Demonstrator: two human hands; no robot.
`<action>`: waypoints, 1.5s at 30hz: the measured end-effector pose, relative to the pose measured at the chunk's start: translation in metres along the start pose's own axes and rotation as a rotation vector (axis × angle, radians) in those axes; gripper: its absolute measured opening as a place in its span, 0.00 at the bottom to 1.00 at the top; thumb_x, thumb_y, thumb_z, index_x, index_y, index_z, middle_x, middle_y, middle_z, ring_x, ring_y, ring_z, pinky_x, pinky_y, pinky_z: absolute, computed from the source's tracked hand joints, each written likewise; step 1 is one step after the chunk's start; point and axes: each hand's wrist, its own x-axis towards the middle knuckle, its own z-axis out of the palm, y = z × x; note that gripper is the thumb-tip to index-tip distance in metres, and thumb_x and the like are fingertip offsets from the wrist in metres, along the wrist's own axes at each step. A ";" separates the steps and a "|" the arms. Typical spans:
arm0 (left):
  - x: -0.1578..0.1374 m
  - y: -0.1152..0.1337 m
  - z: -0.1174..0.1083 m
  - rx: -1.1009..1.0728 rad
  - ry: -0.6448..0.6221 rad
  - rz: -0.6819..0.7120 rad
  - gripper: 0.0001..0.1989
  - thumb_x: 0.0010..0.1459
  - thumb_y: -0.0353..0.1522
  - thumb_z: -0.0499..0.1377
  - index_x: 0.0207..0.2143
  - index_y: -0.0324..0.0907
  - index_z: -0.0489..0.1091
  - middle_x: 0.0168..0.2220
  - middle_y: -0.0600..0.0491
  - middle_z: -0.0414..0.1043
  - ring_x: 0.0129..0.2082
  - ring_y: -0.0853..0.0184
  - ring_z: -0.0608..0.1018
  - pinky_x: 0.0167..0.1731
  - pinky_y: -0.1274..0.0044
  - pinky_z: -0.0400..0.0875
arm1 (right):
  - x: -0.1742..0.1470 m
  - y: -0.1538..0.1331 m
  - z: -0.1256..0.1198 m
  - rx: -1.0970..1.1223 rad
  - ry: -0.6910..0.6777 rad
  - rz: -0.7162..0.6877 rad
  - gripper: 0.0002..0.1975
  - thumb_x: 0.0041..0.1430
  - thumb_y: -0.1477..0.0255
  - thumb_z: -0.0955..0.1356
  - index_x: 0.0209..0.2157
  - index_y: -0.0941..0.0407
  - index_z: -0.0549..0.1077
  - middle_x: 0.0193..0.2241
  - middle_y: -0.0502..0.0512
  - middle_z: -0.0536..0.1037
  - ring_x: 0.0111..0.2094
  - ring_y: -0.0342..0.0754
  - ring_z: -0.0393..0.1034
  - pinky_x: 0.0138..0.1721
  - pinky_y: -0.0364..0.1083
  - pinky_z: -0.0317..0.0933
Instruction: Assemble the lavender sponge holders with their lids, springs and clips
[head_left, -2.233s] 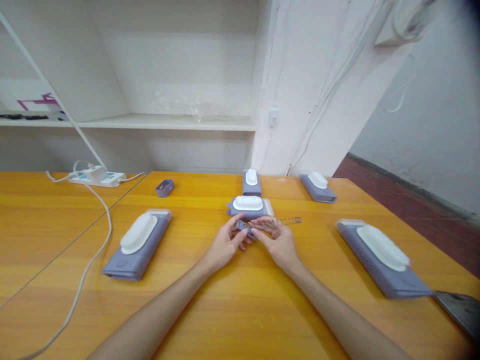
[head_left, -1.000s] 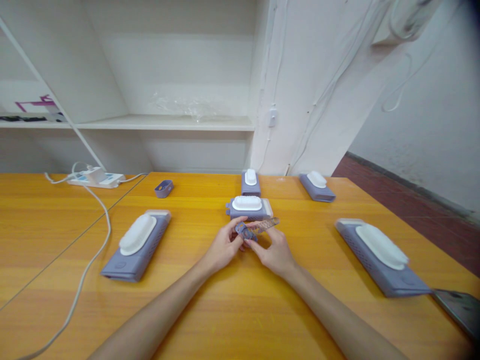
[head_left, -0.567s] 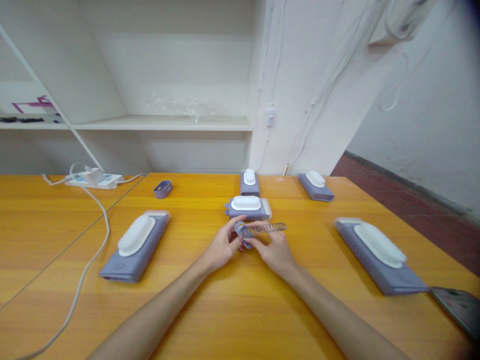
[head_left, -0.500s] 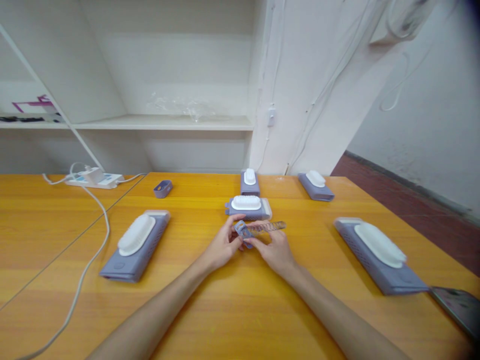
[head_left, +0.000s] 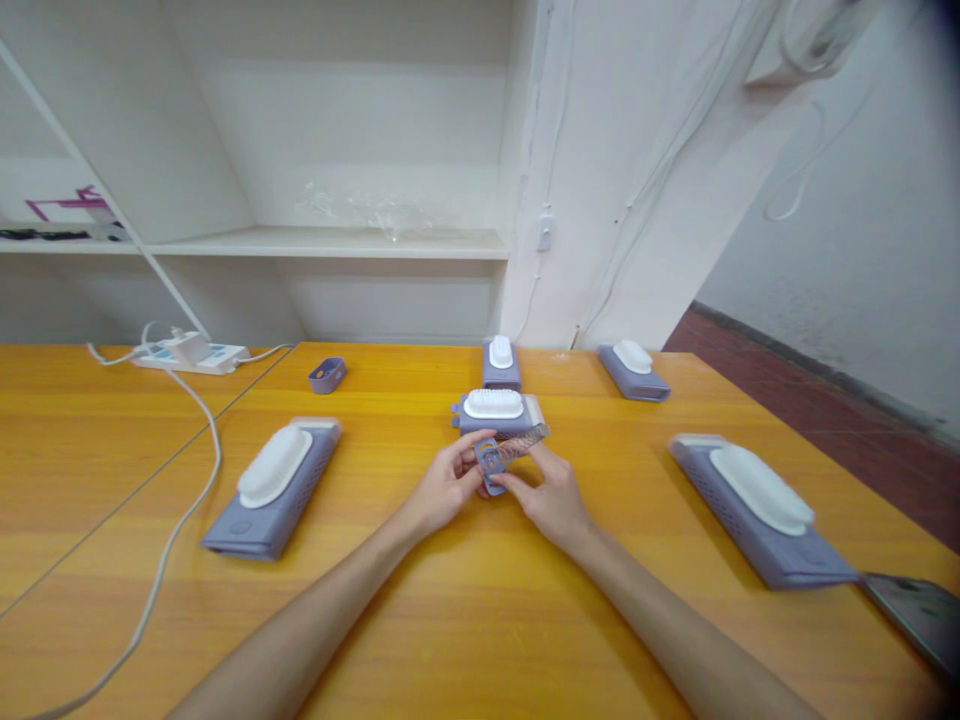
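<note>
Over the middle of the wooden table, my left hand (head_left: 442, 490) pinches a small purple-grey plastic piece (head_left: 487, 460) with cut-outs in its face. A thin metal coil spring (head_left: 523, 442) sticks out from that piece toward the upper right. My right hand (head_left: 556, 502) grips the lower right edge of the same piece with its fingertips, its other fingers partly hidden behind the spring. Just beyond both hands lies a purple-grey case with a white bristled brush head (head_left: 493, 404). How the spring is seated in the piece is too small to tell.
Similar purple-grey units lie at left (head_left: 271, 490), right (head_left: 757, 510), back middle (head_left: 501, 372) and back right (head_left: 634, 372). A small purple-grey ring-shaped part (head_left: 327, 375) is at the back left. A power strip (head_left: 191, 355) trails a white cable (head_left: 216, 450). A phone (head_left: 919, 615) rests at the right edge.
The spring has swung from pointing nearly level right to slanting up and right. The plastic piece has turned a little in my fingers; both hands stay in nearly the same place.
</note>
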 end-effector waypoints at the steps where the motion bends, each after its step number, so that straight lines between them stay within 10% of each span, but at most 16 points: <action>1: 0.000 0.000 0.000 -0.001 -0.010 -0.001 0.30 0.51 0.40 0.61 0.54 0.38 0.59 0.42 0.43 0.72 0.33 0.66 0.74 0.32 0.77 0.66 | 0.000 0.000 0.000 -0.002 -0.001 0.007 0.13 0.49 0.71 0.71 0.39 0.52 0.71 0.38 0.52 0.77 0.41 0.50 0.71 0.45 0.49 0.62; 17: -0.001 0.000 0.001 -0.076 -0.004 0.001 0.24 0.51 0.40 0.62 0.46 0.38 0.60 0.35 0.46 0.75 0.28 0.69 0.75 0.31 0.77 0.66 | 0.003 0.000 0.002 0.037 -0.009 0.022 0.13 0.47 0.69 0.73 0.37 0.53 0.72 0.33 0.52 0.74 0.35 0.48 0.69 0.39 0.47 0.64; 30: 0.004 -0.002 -0.004 -0.116 0.044 -0.034 0.30 0.50 0.42 0.62 0.51 0.36 0.58 0.34 0.45 0.74 0.27 0.67 0.76 0.27 0.77 0.69 | 0.011 0.005 -0.002 0.584 -0.139 0.412 0.12 0.49 0.66 0.70 0.36 0.57 0.71 0.25 0.51 0.77 0.26 0.45 0.73 0.30 0.45 0.67; 45: 0.003 -0.009 -0.004 -0.039 -0.029 0.032 0.25 0.56 0.37 0.58 0.53 0.38 0.58 0.33 0.48 0.74 0.27 0.70 0.74 0.29 0.78 0.67 | 0.012 0.018 -0.001 0.692 -0.173 0.498 0.17 0.46 0.67 0.73 0.36 0.57 0.68 0.23 0.48 0.76 0.23 0.44 0.72 0.29 0.44 0.66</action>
